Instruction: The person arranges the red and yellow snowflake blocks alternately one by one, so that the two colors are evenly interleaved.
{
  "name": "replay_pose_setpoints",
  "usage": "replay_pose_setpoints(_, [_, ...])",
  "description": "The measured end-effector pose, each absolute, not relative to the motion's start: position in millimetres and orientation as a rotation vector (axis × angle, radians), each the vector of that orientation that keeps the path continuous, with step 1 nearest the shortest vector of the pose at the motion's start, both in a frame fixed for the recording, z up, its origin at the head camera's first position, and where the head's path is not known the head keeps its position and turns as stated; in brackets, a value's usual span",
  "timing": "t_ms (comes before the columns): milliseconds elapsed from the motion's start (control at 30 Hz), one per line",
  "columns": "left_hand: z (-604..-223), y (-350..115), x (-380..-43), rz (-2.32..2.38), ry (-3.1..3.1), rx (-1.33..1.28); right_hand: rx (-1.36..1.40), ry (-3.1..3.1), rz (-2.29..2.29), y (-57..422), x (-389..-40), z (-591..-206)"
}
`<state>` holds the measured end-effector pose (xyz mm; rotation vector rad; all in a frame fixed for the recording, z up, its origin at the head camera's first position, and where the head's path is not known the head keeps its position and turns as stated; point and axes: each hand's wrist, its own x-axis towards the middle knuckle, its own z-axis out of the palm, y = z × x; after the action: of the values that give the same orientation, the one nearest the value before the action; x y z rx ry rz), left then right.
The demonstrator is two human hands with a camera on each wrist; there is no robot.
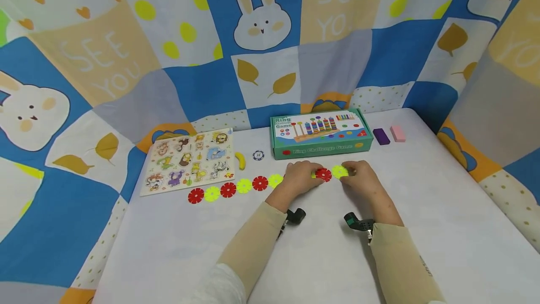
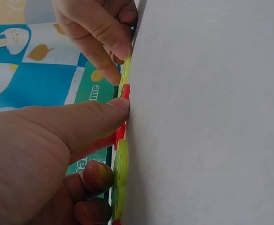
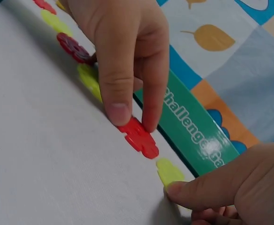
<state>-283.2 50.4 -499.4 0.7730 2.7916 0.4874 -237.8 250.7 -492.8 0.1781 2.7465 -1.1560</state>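
The left hand (image 1: 298,179) holds a red notched plastic disc (image 1: 323,175) at its edges between thumb and forefinger. On the right, the right hand (image 1: 363,181) pinches a yellow-green notched disc (image 1: 338,171). In the right wrist view the red disc (image 3: 140,138) lies flat on the cloth, a small gap from the yellow disc (image 3: 168,172), which the right thumb presses. A row of alternating red (image 1: 196,195) and yellow-green discs (image 1: 212,193) runs leftward. Part of that row is hidden behind the left hand.
A green Ring Challenge Game box (image 1: 322,147) stands behind the hands. An animal puzzle board (image 1: 153,163), a toy banana (image 1: 240,160) and a chip (image 1: 258,155) lie to the left. Purple (image 1: 381,136) and pink blocks (image 1: 398,133) sit at the right.
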Motion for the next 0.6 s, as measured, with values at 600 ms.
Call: replay_pose_setpoints(600, [-496,45,-269,0.471,2.809,0.754,0.132,2.715,-1.140,252,-229,-499])
